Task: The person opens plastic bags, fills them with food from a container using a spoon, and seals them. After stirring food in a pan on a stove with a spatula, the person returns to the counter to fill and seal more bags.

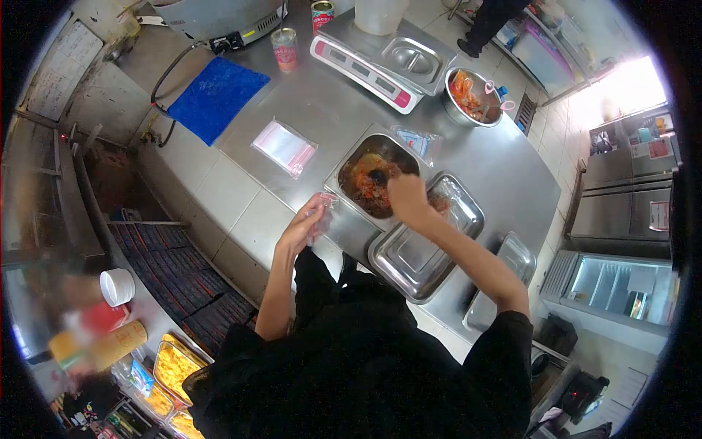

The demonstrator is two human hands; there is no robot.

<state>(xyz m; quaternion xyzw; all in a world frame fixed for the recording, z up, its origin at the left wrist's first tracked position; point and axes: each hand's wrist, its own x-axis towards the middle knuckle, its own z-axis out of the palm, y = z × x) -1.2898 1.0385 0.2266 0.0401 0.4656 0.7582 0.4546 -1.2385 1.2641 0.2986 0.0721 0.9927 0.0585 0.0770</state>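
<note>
My left hand [306, 221] pinches a small see-through plastic bag [319, 233] at the near edge of the steel table. Ahead and right of it stands a deep steel pan [333, 178] holding a reddish-brown shredded food mix [371, 192]. Over the pan's right side, my right hand [407, 195] is closed around what looks like a spoon [377, 176]; its dark, rounded end rests in the food and its handle is mostly hidden by the fist. Below my right forearm lies a shallow steel tray [420, 256], with a plastic bag of food at its far end.
A stack of flat plastic bags [285, 148] lies left of the pan. Farther back are a blue cloth [218, 99], a can [285, 50], a scale [365, 75] and a steel bowl [451, 110] of orange-red food. A person in dark trousers [491, 22] stands beyond the table.
</note>
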